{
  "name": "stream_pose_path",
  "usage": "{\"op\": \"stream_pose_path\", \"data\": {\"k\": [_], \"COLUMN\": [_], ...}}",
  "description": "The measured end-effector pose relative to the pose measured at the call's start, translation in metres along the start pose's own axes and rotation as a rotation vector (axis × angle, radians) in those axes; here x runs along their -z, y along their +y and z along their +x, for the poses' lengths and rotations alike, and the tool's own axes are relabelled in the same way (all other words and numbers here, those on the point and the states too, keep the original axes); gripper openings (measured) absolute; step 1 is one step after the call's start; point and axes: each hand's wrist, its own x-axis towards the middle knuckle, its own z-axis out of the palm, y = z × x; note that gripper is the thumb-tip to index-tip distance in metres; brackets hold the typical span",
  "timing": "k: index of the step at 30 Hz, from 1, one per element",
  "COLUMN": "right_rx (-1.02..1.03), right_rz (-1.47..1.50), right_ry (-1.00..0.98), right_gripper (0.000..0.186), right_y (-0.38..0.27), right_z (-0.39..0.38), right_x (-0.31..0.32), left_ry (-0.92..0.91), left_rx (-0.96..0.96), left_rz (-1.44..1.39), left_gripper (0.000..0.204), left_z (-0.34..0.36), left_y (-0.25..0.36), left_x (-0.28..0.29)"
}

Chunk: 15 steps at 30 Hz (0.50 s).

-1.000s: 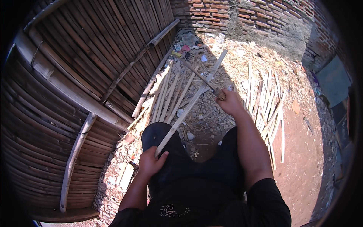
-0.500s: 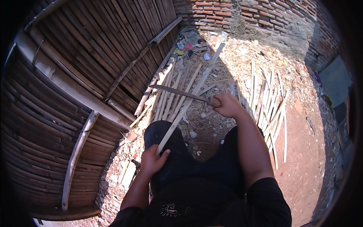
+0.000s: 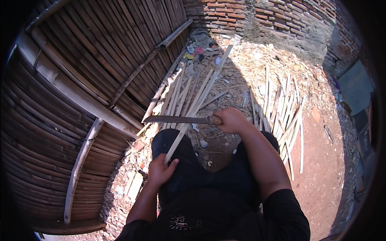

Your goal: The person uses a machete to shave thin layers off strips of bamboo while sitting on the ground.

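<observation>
My left hand (image 3: 161,169) is closed around the near end of a long pale bamboo strip (image 3: 196,103). The strip slants up and away to the right, passing over my left knee, its far end over the littered ground. In my right hand (image 3: 232,120) is the wooden handle of a machete (image 3: 177,119). The long dark blade lies crosswise over the strip, pointing left, just beyond my left knee. Whether its edge touches the strip or sits just above it, I cannot tell.
Several cut strips (image 3: 177,96) lie on the ground at the left, and a larger pile of strips (image 3: 285,108) is at the right. A bamboo slat wall (image 3: 120,48) rises close on the left. A brick wall (image 3: 277,18) stands at the back. Shavings and litter (image 3: 201,44) cover the ground.
My right hand has drawn the machete nearer to me and slightly left along the strip, and the blade is now more level. The strip's far end has shifted a little left.
</observation>
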Motion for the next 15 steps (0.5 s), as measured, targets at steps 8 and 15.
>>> {"op": "stream_pose_path", "data": {"k": [8, 15], "right_rx": [-0.044, -0.612], "right_rz": [-0.049, 0.311], "right_ry": [-0.129, 0.360], "right_gripper": [0.030, 0.042], "right_y": [0.008, 0.066], "right_z": [0.002, -0.005], "right_x": [0.005, 0.025], "left_ry": [-0.020, -0.035], "left_rx": [-0.056, -0.050], "left_rz": [0.105, 0.028], "left_gripper": [0.045, 0.045], "left_z": [0.001, 0.001], "left_y": [0.004, 0.008], "left_x": [0.005, 0.003]}}
